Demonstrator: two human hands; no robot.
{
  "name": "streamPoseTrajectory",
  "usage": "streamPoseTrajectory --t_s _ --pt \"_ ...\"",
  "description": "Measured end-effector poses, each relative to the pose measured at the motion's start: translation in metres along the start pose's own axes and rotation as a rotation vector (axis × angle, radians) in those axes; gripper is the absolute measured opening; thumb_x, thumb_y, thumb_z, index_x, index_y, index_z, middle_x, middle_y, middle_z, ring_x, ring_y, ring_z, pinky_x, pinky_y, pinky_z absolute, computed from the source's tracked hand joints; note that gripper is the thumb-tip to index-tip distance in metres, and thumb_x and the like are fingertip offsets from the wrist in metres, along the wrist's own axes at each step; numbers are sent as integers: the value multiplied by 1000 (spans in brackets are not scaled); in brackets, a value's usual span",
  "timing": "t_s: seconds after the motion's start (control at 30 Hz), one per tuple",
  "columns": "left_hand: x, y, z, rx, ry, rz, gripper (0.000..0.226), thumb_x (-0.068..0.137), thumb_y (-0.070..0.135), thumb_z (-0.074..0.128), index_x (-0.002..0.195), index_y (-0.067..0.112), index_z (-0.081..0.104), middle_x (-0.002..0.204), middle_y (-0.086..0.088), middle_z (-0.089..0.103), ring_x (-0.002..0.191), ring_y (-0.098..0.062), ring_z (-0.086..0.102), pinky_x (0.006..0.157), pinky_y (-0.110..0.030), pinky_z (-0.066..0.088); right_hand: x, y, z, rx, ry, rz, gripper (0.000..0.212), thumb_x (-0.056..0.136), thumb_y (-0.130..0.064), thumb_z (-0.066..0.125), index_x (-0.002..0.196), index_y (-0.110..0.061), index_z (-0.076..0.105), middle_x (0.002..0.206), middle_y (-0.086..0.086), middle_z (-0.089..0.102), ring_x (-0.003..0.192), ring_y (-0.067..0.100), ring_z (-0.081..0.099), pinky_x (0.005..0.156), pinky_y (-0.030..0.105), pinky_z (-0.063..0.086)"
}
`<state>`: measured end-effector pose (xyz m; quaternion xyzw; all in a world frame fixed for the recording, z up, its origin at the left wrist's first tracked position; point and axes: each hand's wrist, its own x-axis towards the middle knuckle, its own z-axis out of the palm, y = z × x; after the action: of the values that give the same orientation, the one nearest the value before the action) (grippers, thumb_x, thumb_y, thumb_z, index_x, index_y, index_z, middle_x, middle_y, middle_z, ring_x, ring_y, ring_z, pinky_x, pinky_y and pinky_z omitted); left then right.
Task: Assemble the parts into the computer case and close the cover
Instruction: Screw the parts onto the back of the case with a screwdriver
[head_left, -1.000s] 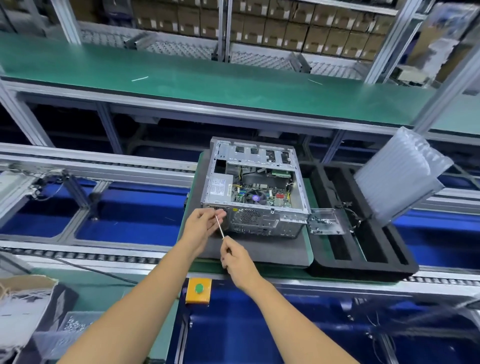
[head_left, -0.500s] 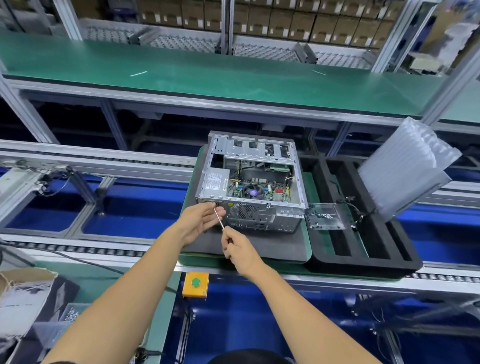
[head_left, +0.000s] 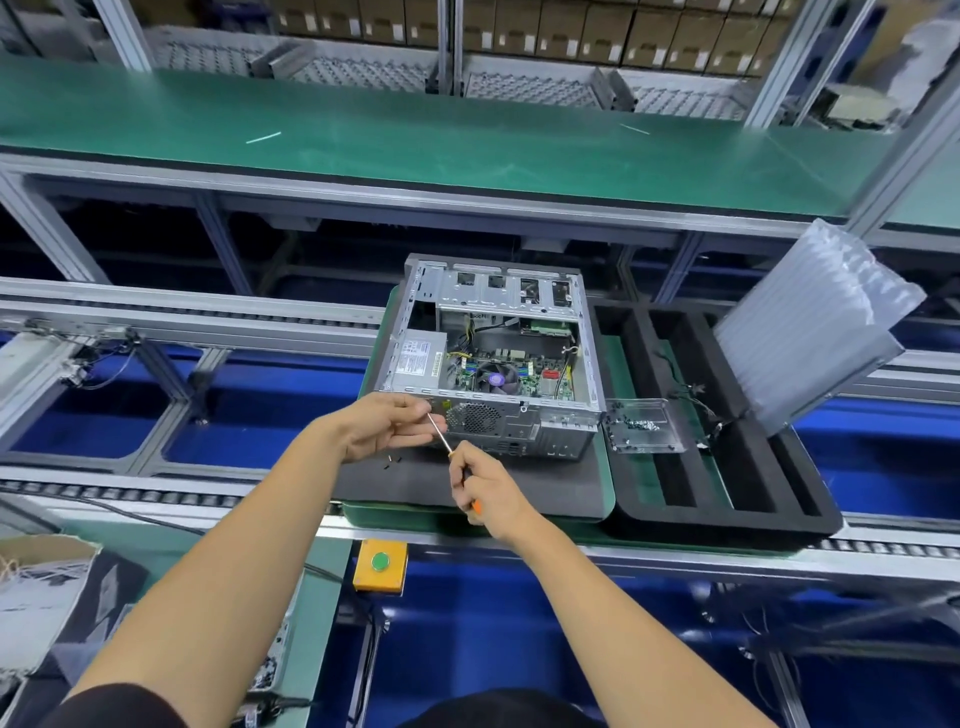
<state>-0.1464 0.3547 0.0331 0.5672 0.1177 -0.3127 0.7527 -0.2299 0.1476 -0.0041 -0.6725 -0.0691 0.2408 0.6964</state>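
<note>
i see the open computer case on a dark mat, just beyond both hands. my right hand grips a screwdriver, tip at the case's near-left corner, where my left hand pinches the shaft.

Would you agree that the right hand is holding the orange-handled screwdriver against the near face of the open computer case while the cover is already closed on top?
Not quite. The head view shows the computer case with its cover off, motherboard and fan exposed. The rest holds: the right hand grips the orange-handled screwdriver, its tip at the case's near face beside the left hand.
</note>
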Motion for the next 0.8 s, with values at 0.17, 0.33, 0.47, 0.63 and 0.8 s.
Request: streamPoseTrajectory --t_s 0.17,0.33,0.47,0.63,0.8 --pt "1 5 7 -71 -29 4 22 101 7 55 120 -3 57 124 -22 69 112 -28 70 79 -32 62 3 -10 -2 107 108 85 43 64 12 37 90 -22 29 66 7 39 55 14 21 44 18 16" --pt "4 7 24 -114 -25 89 24 101 16 59 122 4 61 125 -19 69 114 -27 69 83 -31 61 8 -12 -8 57 277 124 26 90 7 38 95 -18 32 61 7 45 44 10 34 42 24 21" --pt "10 8 35 -77 29 146 33 100 17 62 128 -1 60 121 -19 71 112 -28 70 84 -31 61 10 -11 -12 90 291 116 21 94 4 38 92 -16 36 56 3 45 42 10 32 42 22 19" --pt "15 9 44 -56 27 152 31 102 16 58 129 0 60 119 -18 72 110 -26 71 82 -29 61 10 -9 -15 119 292 83 22 92 5 40 93 -17 36 59 -1 49 44 11 35 42 22 20" --pt "17 11 49 6 -86 133 42 98 25 65 132 2 56 126 -19 69 118 -28 67 95 -33 57 10 -11 -22 140 326 47 22 91 6 39 94 -16 36 56 -4 50 46 11 36 40 21 21"
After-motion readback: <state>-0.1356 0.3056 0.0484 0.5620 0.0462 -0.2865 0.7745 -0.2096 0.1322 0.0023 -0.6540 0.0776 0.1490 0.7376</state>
